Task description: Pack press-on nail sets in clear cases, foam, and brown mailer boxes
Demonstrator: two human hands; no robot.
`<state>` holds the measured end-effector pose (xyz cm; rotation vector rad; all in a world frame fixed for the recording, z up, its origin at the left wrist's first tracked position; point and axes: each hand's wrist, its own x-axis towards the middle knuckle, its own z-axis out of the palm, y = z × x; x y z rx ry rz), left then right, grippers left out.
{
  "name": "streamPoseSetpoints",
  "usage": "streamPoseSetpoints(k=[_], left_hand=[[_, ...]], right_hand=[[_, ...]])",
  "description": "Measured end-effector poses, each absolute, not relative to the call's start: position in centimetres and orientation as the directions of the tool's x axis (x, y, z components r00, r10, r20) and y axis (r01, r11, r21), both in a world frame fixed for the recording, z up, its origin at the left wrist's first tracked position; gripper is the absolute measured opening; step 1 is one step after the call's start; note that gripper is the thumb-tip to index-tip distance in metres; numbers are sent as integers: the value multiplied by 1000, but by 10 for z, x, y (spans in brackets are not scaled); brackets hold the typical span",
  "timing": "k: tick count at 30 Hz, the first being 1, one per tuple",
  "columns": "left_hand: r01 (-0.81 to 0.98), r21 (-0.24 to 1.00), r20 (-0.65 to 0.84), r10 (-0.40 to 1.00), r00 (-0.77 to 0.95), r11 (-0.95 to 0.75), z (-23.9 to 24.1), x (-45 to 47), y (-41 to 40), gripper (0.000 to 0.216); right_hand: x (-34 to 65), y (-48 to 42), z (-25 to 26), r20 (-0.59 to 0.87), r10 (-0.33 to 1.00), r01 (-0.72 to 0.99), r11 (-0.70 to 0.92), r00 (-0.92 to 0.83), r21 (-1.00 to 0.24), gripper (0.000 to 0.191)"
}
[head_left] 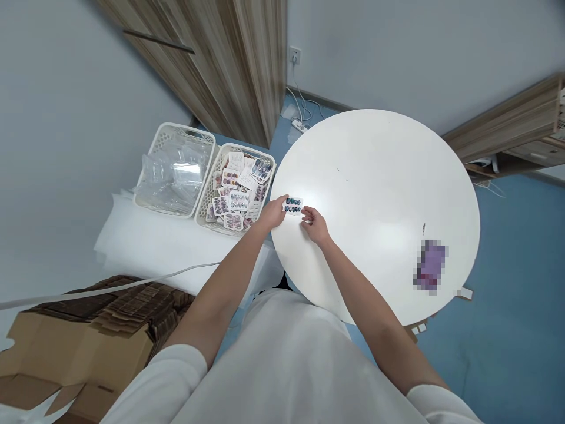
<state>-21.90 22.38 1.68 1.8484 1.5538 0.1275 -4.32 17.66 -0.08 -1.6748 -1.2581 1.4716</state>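
A small white card of dark green and blue press-on nails [292, 205] is held over the left edge of the round white table [366, 159]. My left hand [274, 213] pinches the card by its left side, thumb on top. At the card's right edge is my right hand [315, 225], its fingers slightly curled and apart; whether they touch the card is hard to see. Just left of my left hand stands a white basket [203, 212] heaped with nail cards [239, 201] in pink, purple and blue, some showing printed backs.
Another white basket [166, 127] holds clear plastic packaging [176, 171]. Under both baskets lies white foam sheeting [145, 244]. Flattened cardboard [75, 347] is stacked at lower left. A blurred purple object [431, 266] rests on the table's right side. A white cable [176, 272] crosses at left.
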Motion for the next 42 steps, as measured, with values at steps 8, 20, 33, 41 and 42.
streamPoseSetpoints(k=[8,20,33,41,42], left_hand=[[766,643,-315,917,243,18,24,-222,199,61],[644,762,-267,940,213,71,29,-248,125,54],[702,704,-213,975,62,109,60,-254,71,42],[769,605,-51,974,-220,206,92,-297,55,37],[775,593,-31,968,-248,218,95,-305,57,37]], right_hand=[[-38,158,2,-447,895,250,-431,-8,-867,53],[-43,101,14,-459,886,217,-461,61,-860,40],[-32,80,41,-398,904,215,-363,-153,-907,34],[-91,114,59,-244,887,238,-159,-392,-958,31],[-102,120,63,-219,884,247,-123,-412,-961,30]])
